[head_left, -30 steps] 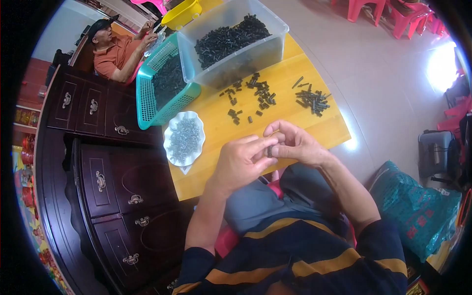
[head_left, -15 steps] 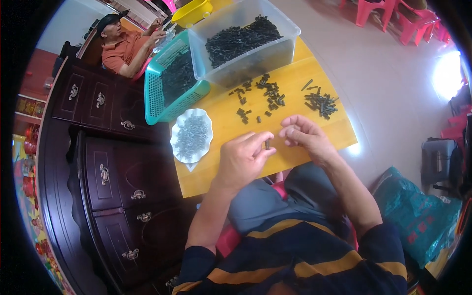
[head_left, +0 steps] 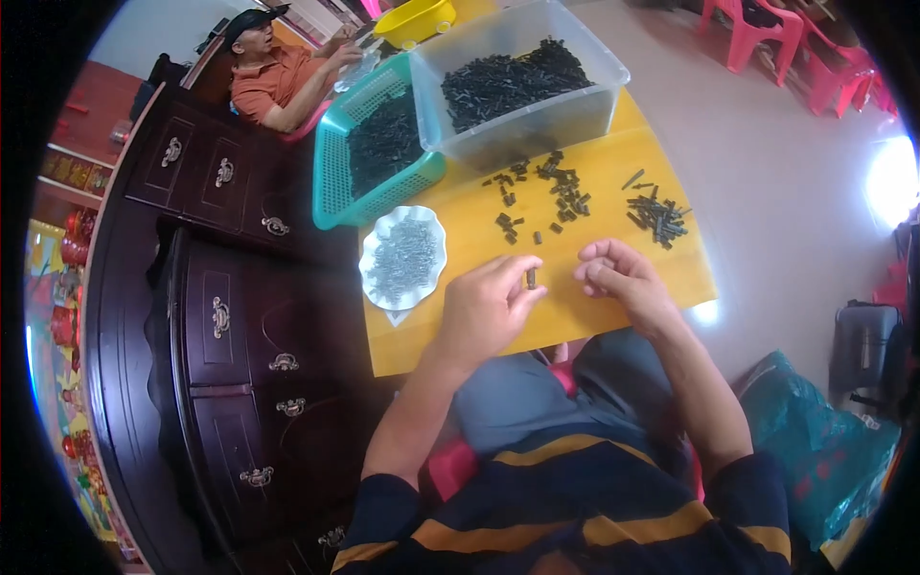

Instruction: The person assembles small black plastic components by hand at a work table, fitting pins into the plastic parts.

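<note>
My left hand [head_left: 479, 309] is closed, pinching a short dark cylindrical piece [head_left: 531, 278] upright between thumb and fingers above the yellow table [head_left: 407, 350]. To its right, my right hand [head_left: 632, 287] is held with fingers curled and the thumb against them; whatever it may hold is too small to make out. Beyond my hands lie scattered short dark pieces [head_left: 567, 196]. A pile of longer, thin dark pieces [head_left: 659, 218] rests at the table's right side. Left of my left hand, a white wavy-rimmed dish [head_left: 366, 276] holds many small, thin, clear or silvery pieces.
A clear plastic bin [head_left: 551, 129] and a green perforated basket [head_left: 331, 187], both with dark pieces, stand at the back. Dark wooden drawers [head_left: 254, 316] border the left. Another person [head_left: 273, 86] sits at the far left. A green plastic bag [head_left: 815, 450] lies at the right.
The whole view has shifted, so the scene sits farther right. Both hands keep nearly the same pose over the table, the small dark piece still in my left hand.
</note>
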Available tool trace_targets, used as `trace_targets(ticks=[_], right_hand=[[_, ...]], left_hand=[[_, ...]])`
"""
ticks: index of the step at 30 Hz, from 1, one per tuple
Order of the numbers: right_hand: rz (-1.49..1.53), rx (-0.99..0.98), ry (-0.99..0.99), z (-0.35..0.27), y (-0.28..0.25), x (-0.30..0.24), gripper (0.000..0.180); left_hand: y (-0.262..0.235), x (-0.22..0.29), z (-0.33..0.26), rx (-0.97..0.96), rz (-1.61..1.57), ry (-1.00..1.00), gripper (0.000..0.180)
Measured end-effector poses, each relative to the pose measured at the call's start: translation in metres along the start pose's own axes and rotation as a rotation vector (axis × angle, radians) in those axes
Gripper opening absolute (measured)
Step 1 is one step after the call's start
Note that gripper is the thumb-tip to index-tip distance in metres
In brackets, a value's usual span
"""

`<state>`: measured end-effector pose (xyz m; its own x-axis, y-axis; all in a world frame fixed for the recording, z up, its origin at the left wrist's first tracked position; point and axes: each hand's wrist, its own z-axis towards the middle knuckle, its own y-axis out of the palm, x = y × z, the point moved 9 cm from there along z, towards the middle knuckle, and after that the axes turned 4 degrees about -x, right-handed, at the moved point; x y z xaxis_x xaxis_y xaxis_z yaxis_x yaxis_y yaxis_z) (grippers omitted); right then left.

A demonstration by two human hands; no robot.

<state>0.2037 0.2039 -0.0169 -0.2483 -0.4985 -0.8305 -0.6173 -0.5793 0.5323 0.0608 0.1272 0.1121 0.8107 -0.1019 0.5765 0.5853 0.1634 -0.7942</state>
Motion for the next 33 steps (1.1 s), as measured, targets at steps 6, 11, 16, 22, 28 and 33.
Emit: trace_targets(ticks=[6,11,16,22,28,33], right_hand=[[-0.015,-0.036,0.026,-0.001,0.005,0.002,0.017],[-0.042,-0.072,0.041,-0.001,0.010,0.007,0.016],[-0.048,-0.100,0.026,0.001,0.015,0.007,0.016],[-0.076,-0.067,0.041,0.000,0.010,0.009,0.016],[-0.110,-0.079,0.043,0.000,0.014,0.011,0.015],[-0.140,-0.099,0.058,0.001,0.015,0.014,0.015]], left_hand=[[-0.009,-0.087,-0.017,-0.357,0.321,-0.222,0.020],[-0.124,-0.131,0.039,0.026,0.484,-0.199,0.025],[-0.186,-0.161,0.038,0.321,0.425,-0.255,0.061],[-0.133,-0.201,-0.033,0.026,0.462,-0.513,0.037],[-0.121,-0.218,-0.101,0.133,0.451,-0.549,0.032],[-0.102,-0.226,-0.109,0.132,0.413,-0.550,0.029]])
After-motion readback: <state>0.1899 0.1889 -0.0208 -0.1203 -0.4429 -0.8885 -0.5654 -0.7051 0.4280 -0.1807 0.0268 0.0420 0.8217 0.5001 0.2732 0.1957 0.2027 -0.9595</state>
